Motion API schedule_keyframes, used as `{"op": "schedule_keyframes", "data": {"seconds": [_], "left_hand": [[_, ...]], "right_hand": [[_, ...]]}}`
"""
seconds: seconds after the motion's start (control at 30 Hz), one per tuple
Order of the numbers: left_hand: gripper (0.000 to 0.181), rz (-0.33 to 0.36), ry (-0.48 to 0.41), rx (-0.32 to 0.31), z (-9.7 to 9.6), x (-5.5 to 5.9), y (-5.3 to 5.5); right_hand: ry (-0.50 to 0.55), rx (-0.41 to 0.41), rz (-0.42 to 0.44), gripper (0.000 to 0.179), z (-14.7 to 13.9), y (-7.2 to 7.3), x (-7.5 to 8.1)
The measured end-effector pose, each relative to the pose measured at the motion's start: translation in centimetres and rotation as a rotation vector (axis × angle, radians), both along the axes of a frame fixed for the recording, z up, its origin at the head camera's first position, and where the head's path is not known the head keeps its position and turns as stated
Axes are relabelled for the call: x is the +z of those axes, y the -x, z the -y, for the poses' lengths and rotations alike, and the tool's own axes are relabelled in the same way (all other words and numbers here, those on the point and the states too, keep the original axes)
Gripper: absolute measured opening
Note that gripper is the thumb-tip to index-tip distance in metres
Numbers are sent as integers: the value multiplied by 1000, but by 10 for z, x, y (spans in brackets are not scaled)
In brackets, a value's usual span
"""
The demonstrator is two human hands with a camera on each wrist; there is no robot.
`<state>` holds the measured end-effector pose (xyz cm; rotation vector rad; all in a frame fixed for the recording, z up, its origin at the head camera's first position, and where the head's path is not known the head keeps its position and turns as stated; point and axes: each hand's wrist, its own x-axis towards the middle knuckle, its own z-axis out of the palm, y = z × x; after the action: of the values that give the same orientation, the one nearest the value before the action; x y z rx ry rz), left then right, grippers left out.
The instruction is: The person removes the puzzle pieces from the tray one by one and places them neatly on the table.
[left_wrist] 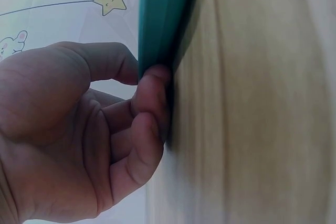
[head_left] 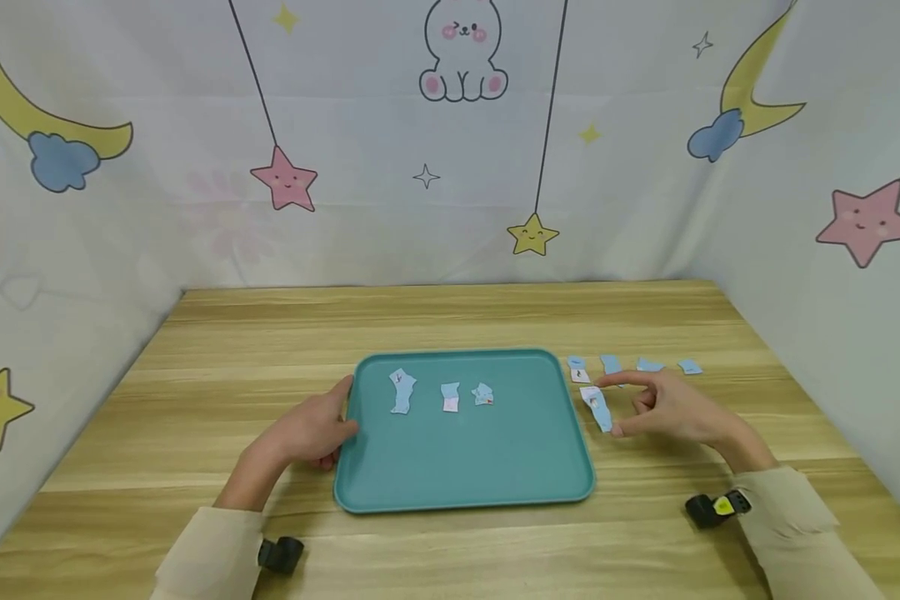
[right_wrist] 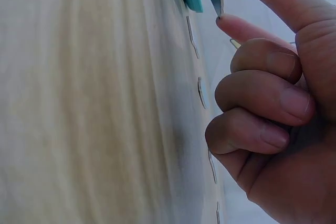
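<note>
A teal tray lies on the table, and my left hand grips its left rim. In the left wrist view the thumb and curled fingers close around the tray's edge. My right hand pinches a long, torn light-blue card piece by its ends, between thumb and index finger, just off the tray's right side. The other right fingers are curled in. Inside the tray, towards the back, lie a long card piece, a blue-and-pink one and a small jagged one.
Right of the tray, a row of further card pieces lies on the wooden table: a blue-and-white one, then plain blue ones, the last farthest right. A printed curtain hangs behind and along both sides.
</note>
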<state>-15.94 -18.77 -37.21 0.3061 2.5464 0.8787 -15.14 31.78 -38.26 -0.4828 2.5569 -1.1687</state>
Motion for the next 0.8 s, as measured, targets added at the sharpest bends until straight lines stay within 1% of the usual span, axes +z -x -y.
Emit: {"op": "schedule_keyframes", "data": {"seconds": [0.17, 0.33, 0.63, 0.8], "left_hand": [[80, -2, 0, 0, 0, 1, -1], [81, -4, -3, -3, 0, 0, 0], [81, -16, -13, -14, 1, 0, 0], [80, -13, -6, -10, 0, 1, 0]], "right_hand": [[-12, 32, 11, 67, 1, -2, 0], [-45, 25, 24, 69, 2, -3, 1], [-90, 34, 20, 70, 3, -3, 1], [-123, 32, 13, 69, 4, -3, 1]]}}
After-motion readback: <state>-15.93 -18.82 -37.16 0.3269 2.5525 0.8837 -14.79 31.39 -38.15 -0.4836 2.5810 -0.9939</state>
